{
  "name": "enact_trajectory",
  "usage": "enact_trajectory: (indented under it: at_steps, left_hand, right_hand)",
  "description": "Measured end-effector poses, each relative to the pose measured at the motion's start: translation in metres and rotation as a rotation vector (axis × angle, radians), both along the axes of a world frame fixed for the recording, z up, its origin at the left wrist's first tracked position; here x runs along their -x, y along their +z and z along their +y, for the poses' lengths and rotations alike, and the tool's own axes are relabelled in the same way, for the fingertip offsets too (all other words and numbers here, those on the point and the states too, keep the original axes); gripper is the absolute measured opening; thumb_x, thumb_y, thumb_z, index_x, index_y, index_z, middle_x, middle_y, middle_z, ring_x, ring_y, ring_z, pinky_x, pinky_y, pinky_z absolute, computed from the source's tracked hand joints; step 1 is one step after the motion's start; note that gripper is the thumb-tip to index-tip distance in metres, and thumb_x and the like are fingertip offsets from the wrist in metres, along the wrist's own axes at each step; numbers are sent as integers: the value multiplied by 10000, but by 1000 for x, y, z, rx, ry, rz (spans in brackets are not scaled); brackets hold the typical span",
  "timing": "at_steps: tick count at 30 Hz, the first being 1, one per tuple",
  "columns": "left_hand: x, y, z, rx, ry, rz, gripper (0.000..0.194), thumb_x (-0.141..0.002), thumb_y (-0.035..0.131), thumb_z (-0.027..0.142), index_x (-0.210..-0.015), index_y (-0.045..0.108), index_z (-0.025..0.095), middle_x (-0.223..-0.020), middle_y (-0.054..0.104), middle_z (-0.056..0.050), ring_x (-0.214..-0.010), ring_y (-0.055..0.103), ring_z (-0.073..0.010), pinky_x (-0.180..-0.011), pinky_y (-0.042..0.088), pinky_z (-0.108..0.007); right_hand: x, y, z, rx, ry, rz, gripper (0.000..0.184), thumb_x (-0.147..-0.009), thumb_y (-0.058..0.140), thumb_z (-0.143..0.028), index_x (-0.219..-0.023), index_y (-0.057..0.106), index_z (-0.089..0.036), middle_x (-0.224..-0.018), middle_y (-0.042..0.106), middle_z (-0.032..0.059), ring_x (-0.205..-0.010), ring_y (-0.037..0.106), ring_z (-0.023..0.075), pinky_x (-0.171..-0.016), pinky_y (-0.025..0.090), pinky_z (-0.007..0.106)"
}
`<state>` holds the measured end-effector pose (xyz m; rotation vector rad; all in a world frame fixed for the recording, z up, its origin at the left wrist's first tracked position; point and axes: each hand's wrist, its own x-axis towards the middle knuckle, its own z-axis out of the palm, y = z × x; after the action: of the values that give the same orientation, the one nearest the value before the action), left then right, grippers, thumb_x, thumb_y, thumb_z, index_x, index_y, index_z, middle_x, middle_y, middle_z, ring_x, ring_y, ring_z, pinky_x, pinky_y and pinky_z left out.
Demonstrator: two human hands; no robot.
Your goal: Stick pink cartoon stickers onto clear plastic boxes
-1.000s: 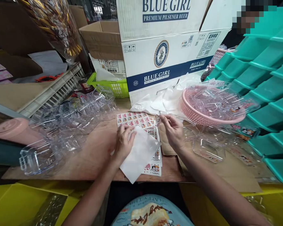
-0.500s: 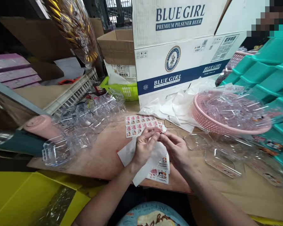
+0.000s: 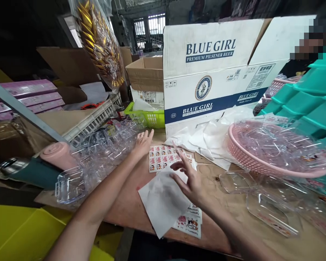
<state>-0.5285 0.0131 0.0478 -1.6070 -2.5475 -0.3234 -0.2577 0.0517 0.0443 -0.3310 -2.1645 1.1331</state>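
Note:
My left hand (image 3: 143,144) reaches out with its fingers stretched, beside the far end of a row of clear plastic cases (image 3: 97,154). I see nothing held in it. My right hand (image 3: 188,181) hovers over a blank white paper sheet (image 3: 163,204), fingers apart. A blurred pinkish streak shows at its index fingertip; what it is I cannot make out. Behind the paper lies a sheet of cartoon cat stickers (image 3: 161,159), partly covered. More printed sticker sheets (image 3: 188,225) stick out from under the paper at the table's front edge.
Right of my hands stands a pink basket (image 3: 237,154) full of clear plastic pieces, with loose clear lids (image 3: 271,214) before it. Crumpled white paper (image 3: 203,136) lies against a white beer carton (image 3: 176,87). A pink-lidded bottle (image 3: 57,154) rests at left. Teal bins (image 3: 315,94) stack at right.
My hands were together, pinching something small over the papers. They have parted: the left moved left and away toward the clear cases, the right opened and dropped slightly. The view has tilted up.

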Motion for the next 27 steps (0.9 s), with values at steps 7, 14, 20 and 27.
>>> enact_trajectory:
  at_steps: [7, 14, 20, 27]
  left_hand:
    - [4, -19, -36, -172, -78, -126, 944, -808, 563, 94, -1575, 24, 203, -1623, 196, -221, -1508, 236, -304, -1164, 311, -493]
    - [8, -21, -34, -259, -102, -282, 997, -759, 605, 74, -1580, 46, 164, -1622, 203, -243, -1518, 197, -320, -1190, 272, -509]
    - [-6, 7, -63, -347, -292, -796, 991, -796, 686, 204, -1590, 95, 241, -1655, 156, -166, -1526, 175, -292, -1198, 278, -461]
    - [-72, 41, -75, -152, -444, -1582, 347, -814, 744, 417, -1033, 742, 148, -1038, 753, -163, -985, 717, -250, -915, 529, -371]
  right_hand:
    - [135, -13, 39, -127, 17, -49, 899, -804, 519, -69, -1598, 108, -170, -1160, 659, 170, -1015, 602, 289, -945, 478, 490]
    - [173, -16, 43, -68, 28, 82, 861, -855, 446, -105, -1601, 19, -156, -909, 633, 61, -828, 576, 205, -872, 482, 379]
    - [86, 21, 53, 520, 394, 52, 974, -818, 586, -202, -1598, 5, -262, -830, 585, -15, -711, 535, 145, -704, 456, 300]
    - [28, 39, 42, 828, 640, -106, 937, -755, 551, -178, -1587, 128, -268, -711, 548, -53, -620, 493, 133, -652, 453, 291]
